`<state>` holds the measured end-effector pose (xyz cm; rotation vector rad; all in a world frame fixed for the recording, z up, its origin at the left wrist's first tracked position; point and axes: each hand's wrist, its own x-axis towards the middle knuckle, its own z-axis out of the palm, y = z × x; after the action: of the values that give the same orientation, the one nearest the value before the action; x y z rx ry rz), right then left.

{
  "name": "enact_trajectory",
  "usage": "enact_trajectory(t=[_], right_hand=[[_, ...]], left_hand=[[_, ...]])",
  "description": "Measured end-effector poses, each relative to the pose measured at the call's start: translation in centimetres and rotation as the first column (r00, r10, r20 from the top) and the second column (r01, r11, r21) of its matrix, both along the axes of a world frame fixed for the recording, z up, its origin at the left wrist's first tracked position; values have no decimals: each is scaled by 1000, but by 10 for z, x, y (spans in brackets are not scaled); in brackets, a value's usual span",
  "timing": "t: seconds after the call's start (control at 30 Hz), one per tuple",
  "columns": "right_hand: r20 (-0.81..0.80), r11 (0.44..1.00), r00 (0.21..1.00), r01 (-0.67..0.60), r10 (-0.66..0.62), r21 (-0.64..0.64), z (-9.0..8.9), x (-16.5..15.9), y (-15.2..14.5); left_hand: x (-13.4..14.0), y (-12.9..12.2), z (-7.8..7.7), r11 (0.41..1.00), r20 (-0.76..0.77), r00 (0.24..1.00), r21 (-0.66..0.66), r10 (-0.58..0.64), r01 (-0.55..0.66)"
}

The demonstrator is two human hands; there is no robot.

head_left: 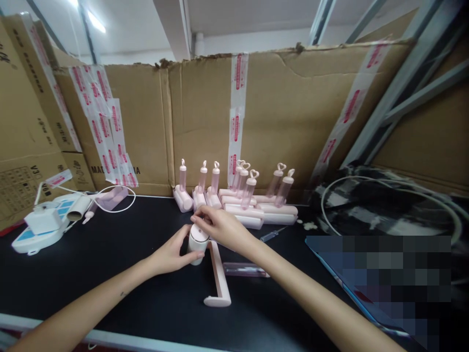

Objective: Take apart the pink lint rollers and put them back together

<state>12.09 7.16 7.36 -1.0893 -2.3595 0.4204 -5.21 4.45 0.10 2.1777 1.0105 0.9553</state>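
Near the middle of the black table, my left hand point(168, 253) is wrapped round a small white cylinder point(197, 248), thumb in front and fingers behind. My right hand point(215, 224) reaches over from the right, its fingers closed at the rim of the cylinder's pale pink round lid point(200, 233). A small dark hole shows in the lid. Just right of the cylinder lies a pale pink bracket-shaped frame point(219, 276) with a rounded end. Beside it rests a clear pinkish tube point(245, 269), partly hidden by my right forearm.
Several pink devices point(244, 213) with upright tubes and loop tops stand along the cardboard wall point(198, 122). A screwdriver point(271, 235) lies behind my right forearm. At left are a power strip point(40, 239) and white cable point(135, 198); at right, a dark plastic-wrapped heap point(359, 205).
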Motion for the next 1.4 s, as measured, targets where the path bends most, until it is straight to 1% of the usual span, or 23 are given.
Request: enact_trajectory(t=[0.13, 0.2, 0.27, 0.37, 0.47, 0.57, 0.67, 0.73, 0.8, 0.83, 0.9, 0.97, 1.03, 1.1, 1.17, 1.23, 1.3, 1.37, 1.4], right_hand=[[59, 999, 998, 9, -6, -51, -3, -1, -2], [104, 999, 994, 38, -34, -32, -4, -2, -3], [180, 996, 980, 71, -79, 52, -3, -3, -6], [333, 972, 927, 105, -171, 209, -4, -7, -7], [399, 954, 893, 94, -208, 286, -5, -11, -6], [397, 949, 896, 76, -200, 306, -7, -13, -5], [307, 968, 941, 65, -141, 244, -6, -8, -1], [245, 976, 962, 69, -120, 208, -3, 2, 8], [259, 974, 955, 88, -143, 211, 2, 17, 21], [293, 973, 944, 90, -152, 215, 4, 25, 28], [372, 982, 921, 46, -113, 186, 7, 40, 41], [446, 992, 895, -40, -20, 124, 4, 52, 51], [491, 991, 867, -121, 77, 58, -2, 57, 56], [508, 985, 851, -169, 135, 20, -10, 56, 58], [503, 981, 850, -191, 157, 17, -15, 52, 57], [480, 977, 861, -209, 167, 35, -16, 48, 55], [440, 974, 881, -218, 172, 56, -12, 45, 52], [384, 978, 911, -193, 149, 79, -6, 44, 48], [357, 981, 925, -171, 127, 94, -3, 43, 45]], left_hand=[[-1, 0, -2, 1000, -11, 1000, -1, 7, -7], [-1, 1, -3, 1000, -9, 1000, -7, 10, -10], [-2, 1, -4, 1000, 14, 1000, -14, 11, -11], [-2, 2, -4, 999, 54, 999, -36, 5, -3], [-2, 2, -5, 999, 68, 998, -54, -6, 9], [-2, 1, -7, 1000, 72, 997, 17, 13, -14], [-2, 0, -8, 985, 50, 996, 152, 68, -75], [-4, 0, -2, 972, 4, 995, 214, 98, -97], [-8, -2, 11, 972, -85, 991, 221, 103, -82], [-12, -3, 20, 977, -143, 985, 204, 99, -68], [-22, -6, 38, 987, -248, 964, 147, 98, -62], [-33, -8, 53, 992, -291, 949, 74, 121, -103], [-42, -9, 60, 988, -300, 944, -22, 137, -151], [-48, -7, 60, 980, -319, 940, -117, 118, -163], [-53, -2, 54, 977, -345, 936, -163, 71, -134], [-55, 4, 46, 982, -386, 921, -148, 49, -114], [-56, 10, 40, 987, -431, 900, -104, 68, -124], [-55, 14, 36, 987, -441, 893, -87, 87, -138], [-54, 16, 34, 987, -422, 903, -93, 83, -133]])
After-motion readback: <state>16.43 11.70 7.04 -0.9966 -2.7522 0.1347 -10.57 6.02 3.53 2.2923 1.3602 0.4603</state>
